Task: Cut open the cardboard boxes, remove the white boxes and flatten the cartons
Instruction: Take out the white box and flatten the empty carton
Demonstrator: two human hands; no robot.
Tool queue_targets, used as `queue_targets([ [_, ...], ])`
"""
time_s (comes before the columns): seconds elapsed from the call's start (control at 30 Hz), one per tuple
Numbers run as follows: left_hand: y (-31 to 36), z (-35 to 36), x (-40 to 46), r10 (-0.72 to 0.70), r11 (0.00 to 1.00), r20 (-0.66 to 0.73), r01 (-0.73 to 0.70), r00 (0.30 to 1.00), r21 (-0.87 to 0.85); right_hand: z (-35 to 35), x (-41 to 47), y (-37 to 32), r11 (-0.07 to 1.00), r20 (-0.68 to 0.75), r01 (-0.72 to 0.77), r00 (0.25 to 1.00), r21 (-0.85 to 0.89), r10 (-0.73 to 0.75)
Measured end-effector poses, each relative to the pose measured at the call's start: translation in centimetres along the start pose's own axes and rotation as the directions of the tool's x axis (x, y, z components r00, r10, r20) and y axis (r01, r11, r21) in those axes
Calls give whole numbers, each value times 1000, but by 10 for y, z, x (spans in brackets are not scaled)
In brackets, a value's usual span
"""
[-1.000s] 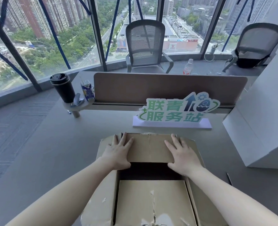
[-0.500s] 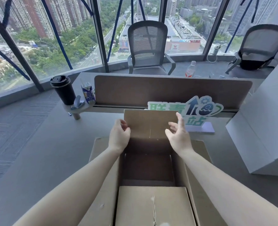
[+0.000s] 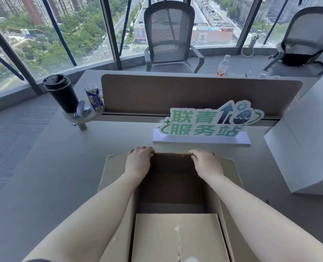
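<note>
A brown cardboard carton (image 3: 115,173) stands open on the grey desk in front of me, its inside dark and with nothing visible in it. Its near flap (image 3: 177,237) lies toward me with a torn tape line down the middle. My left hand (image 3: 138,161) and my right hand (image 3: 207,163) both grip the carton's far top edge, fingers curled over it. The far flap is folded down out of sight. A large white box (image 3: 306,144) stands at the right edge of the desk.
A green and white sign (image 3: 204,123) on a white base stands just beyond the carton. Behind it runs a brown desk divider (image 3: 194,93). A black tumbler (image 3: 61,93) and a small drink carton (image 3: 94,97) sit at the back left. Two office chairs stand by the windows.
The far flap was pressed flat, then lifted upright, and is now pushed down outside the carton. Both hands moved from the raised flap down onto the far rim.
</note>
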State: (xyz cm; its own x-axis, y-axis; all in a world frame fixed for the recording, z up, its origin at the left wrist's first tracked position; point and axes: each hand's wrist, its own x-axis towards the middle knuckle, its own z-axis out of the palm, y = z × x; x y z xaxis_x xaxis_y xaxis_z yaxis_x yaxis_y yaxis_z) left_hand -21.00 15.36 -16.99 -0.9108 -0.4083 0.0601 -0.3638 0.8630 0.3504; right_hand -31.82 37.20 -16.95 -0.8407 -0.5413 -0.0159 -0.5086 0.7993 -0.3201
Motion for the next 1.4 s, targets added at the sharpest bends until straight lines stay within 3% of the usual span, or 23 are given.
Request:
queue_targets([
  [0.13, -4, 1, 5, 22, 1000, 19, -22, 1000, -3, 0, 8, -1, 1000, 57, -27, 998, 9, 26],
  [0.23, -5, 2, 2, 118, 993, -14, -118, 993, 17, -5, 0, -3, 1000, 86, -9, 996, 11, 8],
  [0.33, -2, 1, -12, 293, 956, -114, -293, 949, 12, -7, -32, -9, 988, -108, 125, 987, 92, -115],
  [0.4, 4, -3, -24, 384, 919, -123, -392, 915, -50, -6, -57, -12, 974, -159, 196, 971, 113, -177],
  [0.5, 17, -11, -43, 403, 911, 58, -394, 913, -127, -9, -87, -19, 986, 67, 146, 986, 75, -151],
  [0.6, 30, -16, -53, 370, 929, 280, -347, 886, -128, -15, -103, -24, 995, 291, 95, 953, -15, -86],
  [0.73, 43, -20, -73, 263, 965, 554, -222, 790, -142, -22, -124, -30, 996, 311, 88, 947, -16, -79],
  [0.83, 47, -27, -89, 191, 981, 646, -128, 739, -144, -31, -132, -26, 996, 266, 67, 961, 54, -79],
  [1.13, 70, -73, -154, 67, 984, 378, 1, 923, -178, -75, -173, -16, 903, 90, 67, 989, 424, -116],
  [1.3, 92, -90, -208, -76, 974, 139, 103, 987, -201, -93, -217, -8, 670, 120, -15, 987, 742, -110],
  [1.4, 111, -97, -244, -178, 973, 132, 195, 975, -128, -99, -238, -1, 539, 185, -119, 980, 834, -69],
])
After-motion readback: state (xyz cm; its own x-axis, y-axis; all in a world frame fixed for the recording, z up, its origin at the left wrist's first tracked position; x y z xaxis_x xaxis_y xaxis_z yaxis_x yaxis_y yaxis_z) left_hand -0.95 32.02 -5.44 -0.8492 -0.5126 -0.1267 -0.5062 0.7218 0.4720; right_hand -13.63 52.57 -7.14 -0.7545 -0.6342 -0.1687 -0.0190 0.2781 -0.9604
